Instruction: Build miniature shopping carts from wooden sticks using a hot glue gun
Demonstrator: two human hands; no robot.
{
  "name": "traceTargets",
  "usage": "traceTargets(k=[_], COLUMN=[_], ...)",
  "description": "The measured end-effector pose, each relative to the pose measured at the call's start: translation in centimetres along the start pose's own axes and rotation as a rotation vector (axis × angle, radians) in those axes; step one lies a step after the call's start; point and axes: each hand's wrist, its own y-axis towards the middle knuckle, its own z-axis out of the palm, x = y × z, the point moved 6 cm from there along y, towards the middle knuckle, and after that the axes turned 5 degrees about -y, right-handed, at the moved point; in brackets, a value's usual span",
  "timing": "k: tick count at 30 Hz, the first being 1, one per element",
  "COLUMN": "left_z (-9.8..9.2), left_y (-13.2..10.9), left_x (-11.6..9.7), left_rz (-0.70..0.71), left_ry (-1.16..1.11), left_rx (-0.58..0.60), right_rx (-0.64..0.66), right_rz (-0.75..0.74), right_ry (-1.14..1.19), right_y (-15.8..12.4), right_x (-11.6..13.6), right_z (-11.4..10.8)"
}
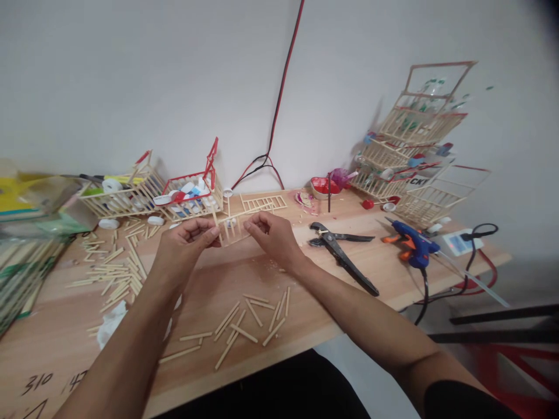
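Note:
My left hand (190, 241) pinches the left end of a small wooden stick frame (231, 231), which has several crossbars between longer sticks. At its other end, the fingers of my right hand (275, 235) are closed on the same frame. Both hands hold it up, tilted, above the middle of the table. Behind it, a flat ladder-like stick panel (264, 202) lies on the wood. Short cut sticks (238, 329) are scattered on the near side of the table, and a larger heap of sticks (120, 276) lies left of my left forearm.
Black-handled pliers (338, 247) and a blue glue gun (414, 244) with its cable lie on the right. Stick baskets with red rims (192, 195) stand at the back left; stacked baskets (406, 139) rise at the right. A red-filled dish (325, 187) sits near the wall.

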Motion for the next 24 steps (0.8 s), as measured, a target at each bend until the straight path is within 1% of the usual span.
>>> traceTargets(k=[2, 4, 7, 9, 10, 11, 13, 16, 19, 24], left_z=[-0.3, -0.7, -1.3, -1.6, -1.7, -1.7, -1.8, -1.9, -2.6, -3.5], left_y=[0.0, 0.1, 0.3, 0.5, 0.5, 0.6, 0.6, 0.7, 1.0, 1.4], left_x=[-0.1, -0.2, -0.3, -0.3, -0.2, -0.2, 0.0, 0.1, 0.3, 0.7], left_rz=[0.004, 0.012, 0.011, -0.002, -0.015, -0.031, -0.063, -0.080, -0.072, -0.065], left_ry=[-0.003, -0.003, -0.039, -0.087, -0.114, -0.142, -0.192, -0.231, -0.232, -0.176], left_rx=[-0.014, -0.030, -0.048, -0.056, -0.058, -0.060, -0.055, -0.048, -0.076, -0.128], right_rx=[-0.022, -0.072, -0.239, -0.367, -0.402, -0.409, -0.361, -0.244, -0.168, -0.119], right_rz=[-0.010, -0.025, -0.051, -0.049, -0.038, -0.019, 0.020, 0.025, -0.012, -0.021], right_ry=[-0.002, 0.016, 0.077, 0.115, 0.122, 0.122, 0.107, 0.101, 0.109, 0.009], right_y=[0.0, 0.2, 0.6, 0.9, 1.2, 1.4, 1.9, 2.2, 2.0, 1.6], right_x=[0.2, 0.4, 0.2, -0.5, -1.0, -1.5, -2.6, -3.2, -2.9, -2.4], right_z=[-0.4, -1.3, -3.8, -5.6, -6.2, -6.6, -6.7, -5.6, -4.4, -3.3])
